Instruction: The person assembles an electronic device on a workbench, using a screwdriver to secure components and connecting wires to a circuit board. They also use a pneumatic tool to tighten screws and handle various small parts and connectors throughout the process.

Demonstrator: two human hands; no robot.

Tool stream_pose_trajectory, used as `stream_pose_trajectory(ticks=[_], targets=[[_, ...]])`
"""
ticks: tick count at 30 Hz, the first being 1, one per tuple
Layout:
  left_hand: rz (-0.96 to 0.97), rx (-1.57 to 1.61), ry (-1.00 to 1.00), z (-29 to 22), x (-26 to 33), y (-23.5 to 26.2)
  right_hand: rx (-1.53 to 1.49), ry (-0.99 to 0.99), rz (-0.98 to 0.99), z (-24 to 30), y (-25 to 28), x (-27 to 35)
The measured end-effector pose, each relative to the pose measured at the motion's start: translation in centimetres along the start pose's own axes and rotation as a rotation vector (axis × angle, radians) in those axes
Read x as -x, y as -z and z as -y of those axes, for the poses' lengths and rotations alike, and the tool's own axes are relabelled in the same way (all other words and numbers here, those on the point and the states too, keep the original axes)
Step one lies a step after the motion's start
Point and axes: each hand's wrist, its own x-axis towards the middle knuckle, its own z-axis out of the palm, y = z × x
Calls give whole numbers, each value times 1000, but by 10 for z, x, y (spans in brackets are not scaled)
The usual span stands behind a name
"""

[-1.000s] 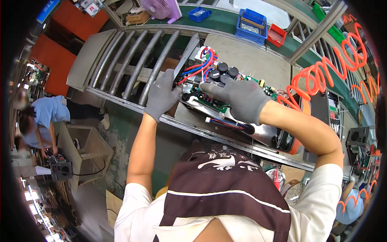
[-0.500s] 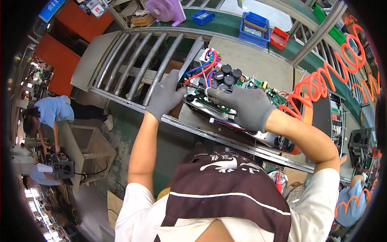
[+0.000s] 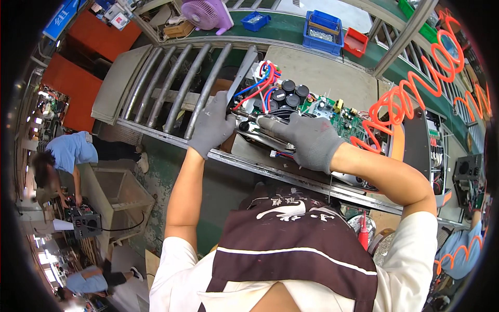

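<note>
An open electronic unit lies before me, with a green circuit board, several black capacitors and red and blue wires. At its left end stands a thin grey metal panel. My left hand, in a grey glove, is closed on the lower part of this panel. My right hand, also gloved, grips a screwdriver lying nearly level. Its metal tip points left at the panel, close to my left fingertips. Most of the screwdriver's body is hidden under the right hand.
A roller conveyor runs left of the unit. Orange coiled hose hangs at the right. Beyond are a blue bin of small metal parts, a red bin and a purple fan. Another person works at far left.
The right hand has shifted slightly left and down, with the screwdriver still in it. Black cables now show above that hand. The left hand stays at the panel.
</note>
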Motion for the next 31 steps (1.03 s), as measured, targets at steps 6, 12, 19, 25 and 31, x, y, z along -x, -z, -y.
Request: stream_pose_trajectory(ticks=[6,12,19,25,31], targets=[[36,13,53,-10,1,8,39,45,-39,-3,-4,-4],[31,7,42,-21,-1,17,1,32,27,-4,20,13],[-106,-294,-9,-11,-12,-7,-5,5,53,-13,41,37],[-132,-284,-80,-9,-18,-12,-104,-43,-114,-20,62,52],[-82,-338,26,-16,-20,-8,-129,-146,-207,-34,87,69]])
